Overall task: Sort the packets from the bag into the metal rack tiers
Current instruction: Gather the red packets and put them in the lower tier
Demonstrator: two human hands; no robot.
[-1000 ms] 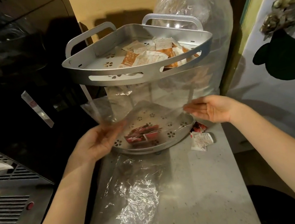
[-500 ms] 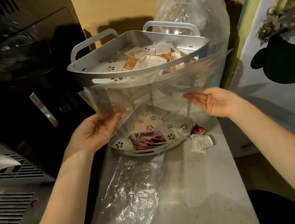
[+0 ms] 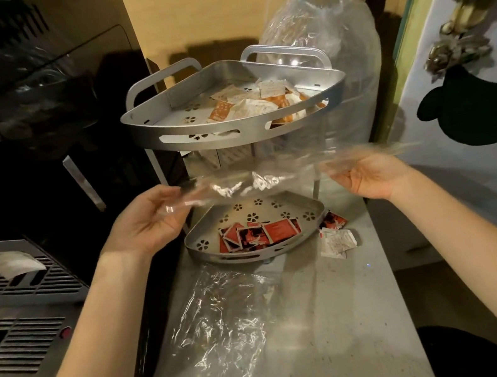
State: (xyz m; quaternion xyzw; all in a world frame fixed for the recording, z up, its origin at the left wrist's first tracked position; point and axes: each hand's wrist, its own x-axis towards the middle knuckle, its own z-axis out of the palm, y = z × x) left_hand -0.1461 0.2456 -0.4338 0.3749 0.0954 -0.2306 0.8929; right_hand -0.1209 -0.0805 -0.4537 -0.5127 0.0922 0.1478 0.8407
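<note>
It looked like a cramped home kitchen. A speckled counter (image 3: 347, 320) carried a two-tier metal rack (image 3: 234, 117) of sauce packets (image 3: 255, 105) — beside it stood a big water bottle (image 3: 330, 41) with a green cap. A grey vented appliance (image 3: 13, 313) sat to the left, dark glossy cabinets (image 3: 11, 113) above it — a cartoon decal (image 3: 476, 111) marked the right-hand wall.

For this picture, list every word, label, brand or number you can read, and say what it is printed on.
None can be read.
Red packets in the lower tier: print too blurred.
Orange and white packets in the upper tier: print too small.
White packets on the counter: marks illegible.
Big bottle: no label shows.
</note>
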